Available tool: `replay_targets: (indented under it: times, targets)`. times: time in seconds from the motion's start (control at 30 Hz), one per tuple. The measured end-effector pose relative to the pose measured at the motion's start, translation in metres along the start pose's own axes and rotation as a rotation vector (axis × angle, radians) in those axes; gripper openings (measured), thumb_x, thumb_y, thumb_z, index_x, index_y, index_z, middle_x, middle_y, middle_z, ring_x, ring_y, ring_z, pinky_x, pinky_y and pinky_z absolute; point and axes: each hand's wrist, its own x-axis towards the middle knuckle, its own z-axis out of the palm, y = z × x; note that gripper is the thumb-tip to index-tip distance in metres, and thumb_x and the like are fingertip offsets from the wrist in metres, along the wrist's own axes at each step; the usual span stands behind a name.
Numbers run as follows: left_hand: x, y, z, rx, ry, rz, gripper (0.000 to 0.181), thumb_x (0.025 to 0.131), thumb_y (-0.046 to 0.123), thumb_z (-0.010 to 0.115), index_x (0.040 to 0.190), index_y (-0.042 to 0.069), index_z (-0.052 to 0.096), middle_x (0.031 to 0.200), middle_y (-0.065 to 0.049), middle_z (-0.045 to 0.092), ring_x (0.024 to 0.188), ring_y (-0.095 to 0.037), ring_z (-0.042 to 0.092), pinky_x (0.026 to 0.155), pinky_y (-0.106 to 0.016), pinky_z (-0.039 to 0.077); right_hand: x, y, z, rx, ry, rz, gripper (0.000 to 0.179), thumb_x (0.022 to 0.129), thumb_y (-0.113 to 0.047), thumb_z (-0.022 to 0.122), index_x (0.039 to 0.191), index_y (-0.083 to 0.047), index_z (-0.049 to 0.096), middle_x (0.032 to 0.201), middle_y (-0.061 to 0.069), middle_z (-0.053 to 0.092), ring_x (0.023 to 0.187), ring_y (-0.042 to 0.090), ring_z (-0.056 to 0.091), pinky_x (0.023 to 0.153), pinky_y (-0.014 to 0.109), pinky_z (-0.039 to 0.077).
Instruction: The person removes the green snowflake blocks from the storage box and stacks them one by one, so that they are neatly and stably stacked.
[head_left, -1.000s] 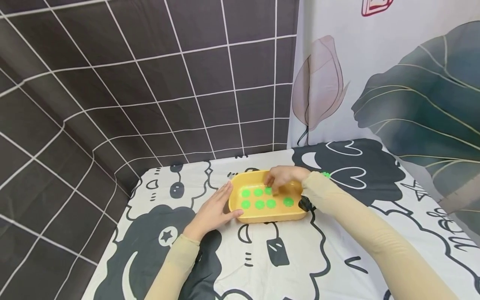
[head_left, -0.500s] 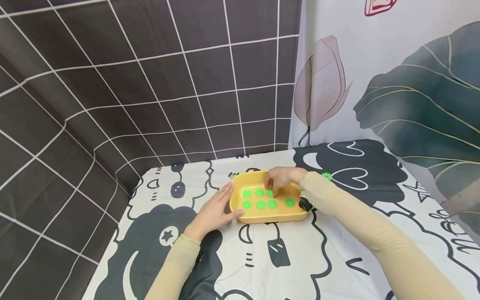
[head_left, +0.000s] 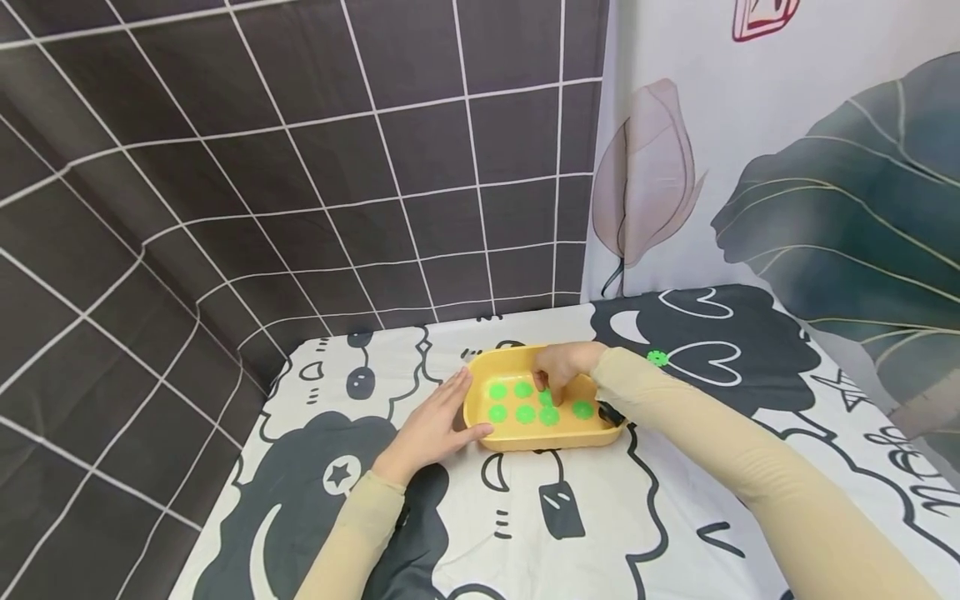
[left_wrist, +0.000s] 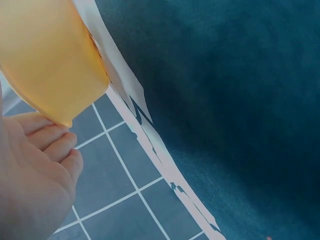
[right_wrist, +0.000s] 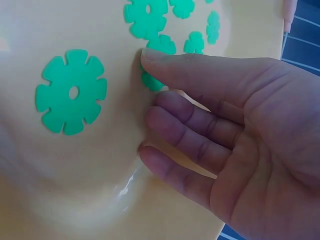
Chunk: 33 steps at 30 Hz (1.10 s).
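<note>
Right hand (head_left: 566, 364), the nearer: thumb at green disc (right_wrist: 152, 81); cannot tell if pinched. Lone disc (head_left: 582, 409) lies rightward of grip. Left hand (head_left: 431, 427), fingers extended, touches tray (head_left: 543, 438).

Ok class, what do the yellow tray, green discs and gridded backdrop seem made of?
Yellow tray: probably plastic, glossy, with bright highlights. Green discs: likely thin matte plastic, evenly coloured, cleanly notched. Gridded backdrop: probably matte fabric, as its white lines ripple.
</note>
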Motion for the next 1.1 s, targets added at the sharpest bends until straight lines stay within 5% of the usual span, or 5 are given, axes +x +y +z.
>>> replay_targets:
  times: [0.7, 1.1]
  targets:
    - [-0.001, 0.002, -0.001, -0.021, 0.007, 0.014, 0.099, 0.091, 0.07, 0.056, 0.157, 0.001, 0.03, 0.165, -0.01, 0.024, 0.151, -0.028, 0.025, 0.121, -0.044, 0.026, 0.0, 0.005, -0.002, -0.005, 0.002, 0.026, 0.026, 0.072, 0.001, 0.084, 0.084, -0.013, 0.065, 0.084, -0.003, 0.059, 0.081, 0.014, 0.051, 0.069, 0.023, 0.041]
    - [0.0, 0.002, 0.0, -0.011, 0.0, 0.002, 0.099, 0.091, 0.071, 0.055, 0.158, 0.003, 0.028, 0.166, -0.008, 0.023, 0.151, -0.026, 0.024, 0.121, -0.042, 0.025, -0.01, 0.009, -0.012, 0.057, 0.016, -0.055, 0.02, 0.071, 0.001, 0.078, 0.086, -0.011, 0.071, 0.086, -0.004, 0.062, 0.083, 0.012, 0.052, 0.077, 0.024, 0.044]
